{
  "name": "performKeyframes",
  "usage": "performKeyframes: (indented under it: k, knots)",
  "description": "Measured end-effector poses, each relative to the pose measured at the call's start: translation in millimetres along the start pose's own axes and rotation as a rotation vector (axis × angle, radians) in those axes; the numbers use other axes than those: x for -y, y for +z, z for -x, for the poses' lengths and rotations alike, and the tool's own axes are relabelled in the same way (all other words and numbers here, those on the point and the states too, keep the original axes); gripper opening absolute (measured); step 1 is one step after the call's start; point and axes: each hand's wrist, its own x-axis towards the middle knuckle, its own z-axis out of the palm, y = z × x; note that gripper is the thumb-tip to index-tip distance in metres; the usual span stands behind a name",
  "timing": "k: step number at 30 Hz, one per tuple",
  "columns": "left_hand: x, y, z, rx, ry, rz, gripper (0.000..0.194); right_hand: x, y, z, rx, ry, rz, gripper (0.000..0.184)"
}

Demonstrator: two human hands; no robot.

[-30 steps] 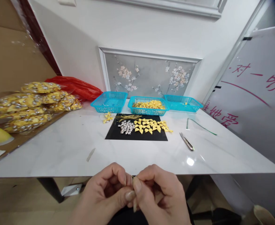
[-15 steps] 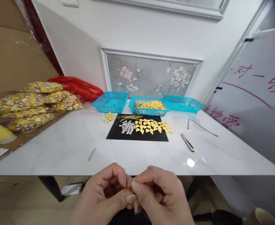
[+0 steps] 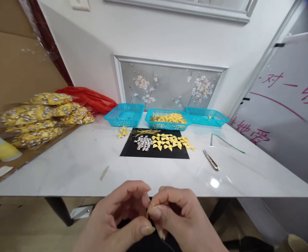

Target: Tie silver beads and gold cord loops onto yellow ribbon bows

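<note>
Both hands are together in front of the table's near edge. My right hand (image 3: 178, 213) pinches a thin cord (image 3: 166, 242) between thumb and forefinger; its dark tail hangs below the fingers. Close beside it, my left hand (image 3: 127, 213) is cupped, with its thumb and forefinger apart and fingertips near the pinch. Whatever may lie deeper between the hands is hidden. Farther off, a black mat (image 3: 133, 151) carries silver beads (image 3: 144, 143), yellow ribbon bows (image 3: 166, 141) and gold cords (image 3: 144, 132).
Three blue baskets, left (image 3: 124, 115), middle (image 3: 154, 123) and right (image 3: 207, 117), stand along the wall; bows fill the middle one. Thread snips (image 3: 210, 160) and a green strip (image 3: 228, 144) lie at right. Bagged bows (image 3: 35, 117) and a red bag (image 3: 88, 99) are at left.
My left thumb and forefinger have parted from their earlier pinch beside the right fingertips. The right hand has turned slightly, keeping its pinch, and the cord's tail now shows below it.
</note>
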Motion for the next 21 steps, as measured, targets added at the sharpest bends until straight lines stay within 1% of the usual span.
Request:
performKeyframes:
  k: [2, 3, 4, 5, 7, 9, 15, 21]
  knots:
    - [-2, -4.9, -1, -0.039, 0.124, -0.113, 0.021, -4, 0, -1, 0.014, 0.0, -0.035, 0.035]
    - [-3, -7.2, -2, -0.032, 0.194, -0.181, 0.016, -6, 0, -1, 0.018, 0.002, -0.055, 0.037]
    - [-4, -9.1, -4, -0.002, 0.261, -0.246, 0.011, -8, 0, -1, 0.023, 0.004, -0.073, 0.039]
    - [-5, -10.6, -5, 0.035, 0.319, -0.301, 0.01, -9, 1, -1, 0.026, 0.008, -0.086, 0.04]
    - [-6, -12.1, -7, 0.073, 0.4, -0.369, 0.017, -10, 1, -1, 0.029, 0.011, -0.095, 0.041]
    - [-6, -12.3, -7, 0.062, 0.45, -0.393, 0.02, -8, 1, -1, 0.033, 0.009, -0.091, 0.042]
    - [-3, -11.3, -4, 0.023, 0.49, -0.41, 0.02, 1, 3, -2, 0.07, 0.066, -0.079, 0.051]
    - [-2, -9.9, -3, -0.03, 0.471, -0.409, 0.017, 2, 3, -2, 0.07, 0.051, -0.095, 0.05]
